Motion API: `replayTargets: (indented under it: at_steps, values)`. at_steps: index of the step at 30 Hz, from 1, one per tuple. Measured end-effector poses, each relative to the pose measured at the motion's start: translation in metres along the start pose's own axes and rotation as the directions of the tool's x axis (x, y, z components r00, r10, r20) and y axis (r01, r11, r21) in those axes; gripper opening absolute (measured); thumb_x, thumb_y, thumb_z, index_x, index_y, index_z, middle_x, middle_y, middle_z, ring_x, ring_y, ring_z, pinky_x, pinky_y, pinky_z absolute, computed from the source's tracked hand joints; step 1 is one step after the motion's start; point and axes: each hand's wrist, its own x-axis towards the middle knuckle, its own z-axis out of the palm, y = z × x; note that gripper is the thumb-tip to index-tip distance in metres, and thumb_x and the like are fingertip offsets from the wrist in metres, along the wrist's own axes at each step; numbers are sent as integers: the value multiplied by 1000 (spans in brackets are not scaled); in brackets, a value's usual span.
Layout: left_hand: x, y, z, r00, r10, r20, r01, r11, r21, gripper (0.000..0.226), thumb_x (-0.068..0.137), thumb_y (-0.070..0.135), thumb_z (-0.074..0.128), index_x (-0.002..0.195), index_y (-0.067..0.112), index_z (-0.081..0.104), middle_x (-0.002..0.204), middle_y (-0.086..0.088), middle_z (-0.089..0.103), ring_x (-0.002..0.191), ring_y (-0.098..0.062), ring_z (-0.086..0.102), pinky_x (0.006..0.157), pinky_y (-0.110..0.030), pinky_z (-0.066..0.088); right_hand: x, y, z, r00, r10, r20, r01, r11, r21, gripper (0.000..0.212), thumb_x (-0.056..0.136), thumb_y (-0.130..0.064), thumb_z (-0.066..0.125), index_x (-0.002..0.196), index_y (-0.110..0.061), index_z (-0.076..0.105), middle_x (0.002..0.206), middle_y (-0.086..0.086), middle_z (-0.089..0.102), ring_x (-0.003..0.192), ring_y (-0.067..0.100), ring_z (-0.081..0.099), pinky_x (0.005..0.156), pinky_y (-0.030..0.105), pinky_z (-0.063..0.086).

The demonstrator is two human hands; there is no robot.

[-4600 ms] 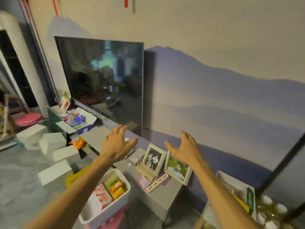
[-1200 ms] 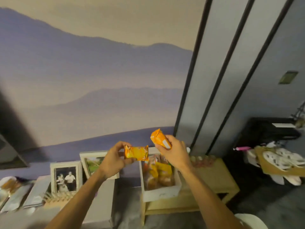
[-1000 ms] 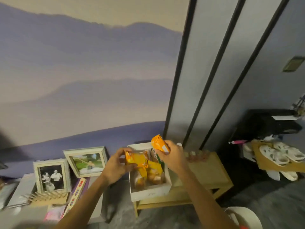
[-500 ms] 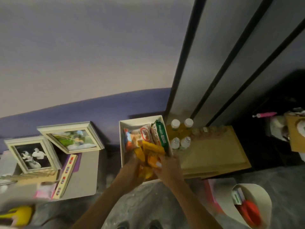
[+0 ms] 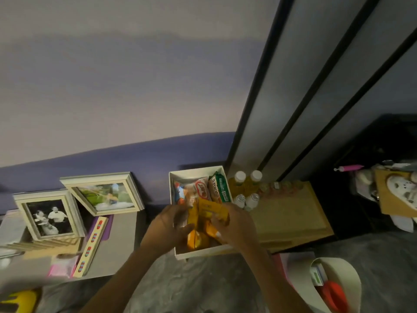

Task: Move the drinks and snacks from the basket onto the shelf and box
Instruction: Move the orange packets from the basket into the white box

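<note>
Wooden shelf [image 5: 291,213] stands against the wall, with the white box [image 5: 198,251] at its 9 o'clock end, full of snack packs. Both hands reach into the box: the left hand [image 5: 167,227] has its fingers curled round an orange packet [image 5: 193,219], and the right hand [image 5: 234,224] pinches a yellow packet [image 5: 211,208]. White-capped bottles [image 5: 252,199] stand on the shelf just beside the box's 3 o'clock wall.

at nine o'clock i see a black-and-white framed photo [image 5: 48,216] beside a colour photo [image 5: 106,195], a dotted strip [image 5: 92,242] just before them; at three o'clock, a pink pen [image 5: 348,168].
</note>
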Motion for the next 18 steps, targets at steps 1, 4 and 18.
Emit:
replayTargets:
  at_steps: [1,4,18]
  values:
    - [-1,8,-18,1000,4,-14,-4,1000,-8,55,81,80,63,129,60,44,122,35,50,106,4,61,84,-17,48,-1,-9,-14,1000,0,-15,0,1000,-9,69,95,-68,61,149,-25,53,143,-3,63,130,18,61,108,43,53]
    - [3,36,-79,996,64,-67,-61,997,52,82,84,83,57,154,50,30,159,20,37,141,-9,46,109,-39,49,-3,-41,-67,995,0,-100,1,1000,9,89,91,-81,54,160,-27,39,159,-2,50,142,19,51,113,41,49]
    - [-57,157,-321,841,407,-356,-279,890,360,97,88,86,34,165,27,30,173,0,27,158,-24,28,127,-50,28,-63,-205,-275,886,-113,-449,71,991,-109,123,76,-96,35,171,-21,10,179,3,14,163,26,20,128,44,25]
